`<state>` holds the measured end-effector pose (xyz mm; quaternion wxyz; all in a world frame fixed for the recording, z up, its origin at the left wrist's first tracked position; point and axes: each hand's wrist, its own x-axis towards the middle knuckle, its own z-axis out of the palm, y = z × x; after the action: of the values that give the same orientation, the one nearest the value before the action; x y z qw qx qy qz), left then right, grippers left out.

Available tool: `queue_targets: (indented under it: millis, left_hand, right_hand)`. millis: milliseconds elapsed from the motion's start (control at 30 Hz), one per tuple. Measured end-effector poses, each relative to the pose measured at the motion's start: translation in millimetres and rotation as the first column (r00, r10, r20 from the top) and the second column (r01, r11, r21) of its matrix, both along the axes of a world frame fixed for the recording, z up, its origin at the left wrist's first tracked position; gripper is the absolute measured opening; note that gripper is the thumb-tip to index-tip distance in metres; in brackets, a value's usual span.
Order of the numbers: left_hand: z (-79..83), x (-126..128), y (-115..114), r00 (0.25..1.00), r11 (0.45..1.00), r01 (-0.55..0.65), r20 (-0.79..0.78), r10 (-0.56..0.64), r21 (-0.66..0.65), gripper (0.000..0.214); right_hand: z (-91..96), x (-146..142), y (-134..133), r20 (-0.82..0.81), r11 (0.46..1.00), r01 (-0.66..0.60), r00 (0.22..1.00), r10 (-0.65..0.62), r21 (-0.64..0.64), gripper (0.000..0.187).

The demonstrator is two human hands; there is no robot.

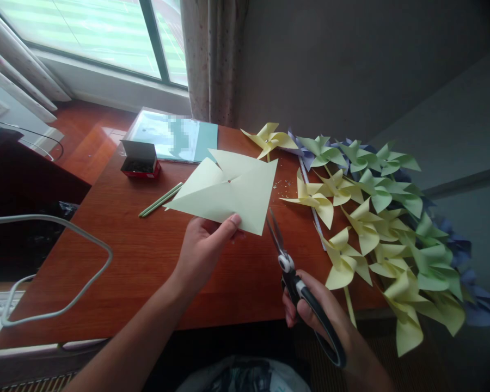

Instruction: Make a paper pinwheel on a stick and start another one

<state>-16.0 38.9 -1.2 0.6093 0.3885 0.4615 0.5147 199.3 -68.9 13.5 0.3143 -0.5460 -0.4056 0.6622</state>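
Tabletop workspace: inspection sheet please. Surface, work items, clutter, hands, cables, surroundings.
Surface: reddish-brown wooden table.
Work items: pale sheet, slit, small hole near its middle; scissors, blades slightly apart; yellow, green and bluish pinwheels massed at right; green sticks.
Clutter: open red box; flat teal-and-white item; tiny scattered bits.
Hands: left hand holds the sheet; right hand holds the scissors.
Cables: pale cable looping at left.
Surroundings: window, curtain, dark wall.
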Motion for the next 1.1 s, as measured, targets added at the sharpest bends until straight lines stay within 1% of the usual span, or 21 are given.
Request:
queue_targets:
  millis: [67, 167, 300, 500, 867, 1100]
  left_hand:
    - [3.5, 1, -1, 1.000, 1.000, 0.015, -0.026, -0.014, 0.026, 0.019]
    - [10.0, 3, -1, 0.997, 0.998, 0.022, -0.075, -0.018, 0.060, 0.020]
    - [15.3, 5, 0, 0.995, 0.997, 0.033, -0.096, -0.026, 0.073, 0.023]
    - [13.3, 5, -1, 0.997, 0.994, 0.058, -0.048, -0.054, 0.096, 0.023]
    - [12.5, 4, -1, 0.994, 0.991, 0.071, -0.085, -0.062, 0.112, 0.025]
    - [11.2, 4, -2, 0.993, 0.992, 0.068, -0.101, -0.057, 0.111, 0.025]
  right_hand:
    - [2.8, -2, 0, -0.015, 0.999, -0.039, 0.999, 0.039, -0.031, 0.054]
    - [5.6, -8, 3, -0.042, 0.996, -0.067, 0.997, 0.065, -0.055, 0.056]
    - [7.3, -14, 5, -0.072, 0.996, -0.074, 0.995, 0.070, -0.042, 0.056]
    - [7.0, -17, 4, -0.068, 0.997, -0.065, 0.996, 0.063, -0.031, 0.056]
    - [10.1, -18, 8, -0.058, 0.997, -0.069, 0.996, 0.067, -0.035, 0.057]
    - [7.9, -19, 8, -0.068, 0.998, -0.063, 0.996, 0.062, -0.021, 0.057]
